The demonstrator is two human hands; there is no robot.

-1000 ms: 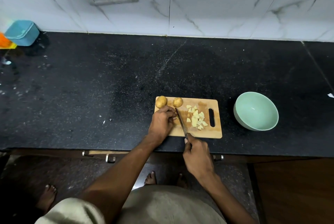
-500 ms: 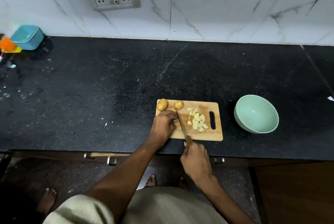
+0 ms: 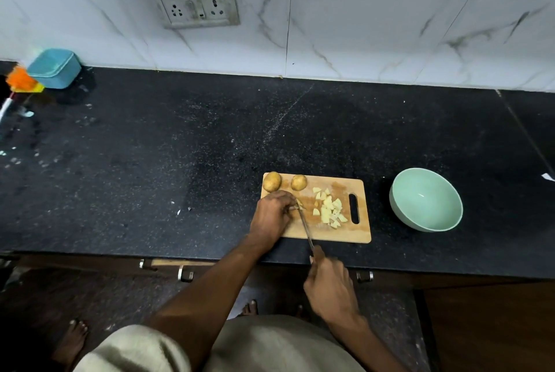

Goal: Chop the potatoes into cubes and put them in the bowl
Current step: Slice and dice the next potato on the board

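Left hand (image 3: 271, 215) curled over potato piece (image 3: 300, 206) on board (image 3: 339, 235). Right hand (image 3: 330, 287) grips knife (image 3: 304, 224), blade beside piece. Cubes (image 3: 330, 211) piled mid-board; two whole potatoes (image 3: 272, 181) at far edge. Bowl (image 3: 426, 200) right of board on counter (image 3: 150, 161).

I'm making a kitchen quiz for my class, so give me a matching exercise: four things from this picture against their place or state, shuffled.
Things:
1. bowl
2. whole potatoes
3. knife
4. potato cubes

Places or states:
A. gripped by the right hand
B. heaped near the cutting board's handle slot
C. empty, on the counter right of the board
D. side by side at the board's far left corner

Pairs: 1-C, 2-D, 3-A, 4-B
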